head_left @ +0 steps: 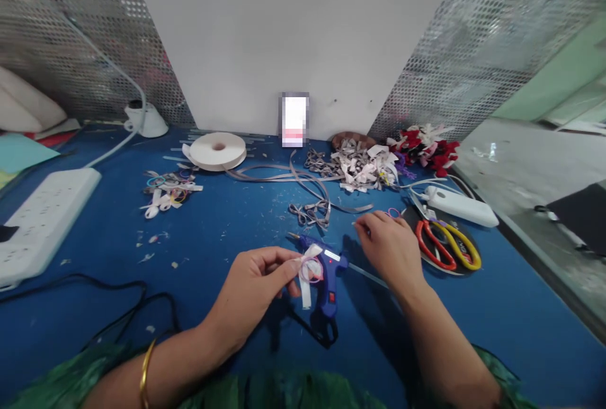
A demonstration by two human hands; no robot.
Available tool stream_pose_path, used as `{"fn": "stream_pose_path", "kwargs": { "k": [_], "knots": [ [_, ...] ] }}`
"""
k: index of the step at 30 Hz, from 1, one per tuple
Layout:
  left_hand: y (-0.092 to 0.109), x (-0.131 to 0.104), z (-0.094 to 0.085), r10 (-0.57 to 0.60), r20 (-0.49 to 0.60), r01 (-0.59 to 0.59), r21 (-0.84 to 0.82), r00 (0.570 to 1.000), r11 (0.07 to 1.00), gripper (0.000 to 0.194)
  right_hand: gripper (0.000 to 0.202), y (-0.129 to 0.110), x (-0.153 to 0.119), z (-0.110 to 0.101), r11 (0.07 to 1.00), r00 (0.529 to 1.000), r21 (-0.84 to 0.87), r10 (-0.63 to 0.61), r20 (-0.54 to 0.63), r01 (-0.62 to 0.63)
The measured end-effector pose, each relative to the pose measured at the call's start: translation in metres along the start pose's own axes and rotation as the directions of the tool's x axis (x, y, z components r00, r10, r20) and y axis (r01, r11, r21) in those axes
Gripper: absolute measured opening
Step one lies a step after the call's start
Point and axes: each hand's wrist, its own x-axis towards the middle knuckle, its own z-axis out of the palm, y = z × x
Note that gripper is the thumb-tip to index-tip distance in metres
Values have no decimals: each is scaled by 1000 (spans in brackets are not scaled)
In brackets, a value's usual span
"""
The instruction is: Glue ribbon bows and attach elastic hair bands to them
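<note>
Between the thumb and fingers of my left hand (262, 283) is a white ribbon bow (306, 295) with a pink elastic loop. Just behind it, the blue glue gun (327, 289) lies on the table, a clear glue stick coming out of its back end. My right hand (388, 242) hovers to the right of the glue gun, fingers bent and pointing down-left; whatever its fingertips hold, if anything, is too small to make out. A small grey bow pile (312, 213) lies beyond the glue gun.
Red and yellow scissors (447, 245) lie right of my right hand. Farther back are a ribbon roll (218, 151), a heap of pale bows (362, 166), red flowers (426, 147) and a phone-like screen (294, 120). A power strip (47, 219) sits at left, with black cable (137, 286) nearby.
</note>
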Motion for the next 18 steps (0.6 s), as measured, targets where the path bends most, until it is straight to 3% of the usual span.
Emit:
{"fn": "stream_pose_path", "kwargs": {
  "k": [5, 10, 12, 13, 14, 16, 18],
  "knots": [
    [0, 1, -1, 7, -16, -8, -56, 1000, 998, 18, 18, 6, -5, 10, 996, 988, -86, -3, 157, 17],
    [0, 2, -1, 52, -9, -52, -86, 999, 995, 16, 24, 3, -6, -1, 995, 979, -102, 12, 202, 9],
    [0, 2, -1, 65, -1, -64, -105, 998, 992, 15, 25, -6, -5, -10, 997, 988, 35, 66, 140, -71],
    [-1, 3, -1, 75, -1, -74, -116, 997, 991, 14, 24, -13, -4, -15, 974, 988, 186, 106, 112, -126],
    [-2, 3, 0, 85, 2, -84, -123, 996, 989, 14, 23, -21, -4, -20, 906, 983, 385, 143, 113, -176],
    [-5, 4, 0, 99, 9, -97, -127, 995, 987, 13, 24, -37, -5, -30, 627, 963, 733, 126, 238, -263],
    [-7, 5, 0, 99, 24, -95, -118, 995, 988, 14, 25, -52, -8, -37, 366, 928, 859, 43, 369, -358]
  ]
}}
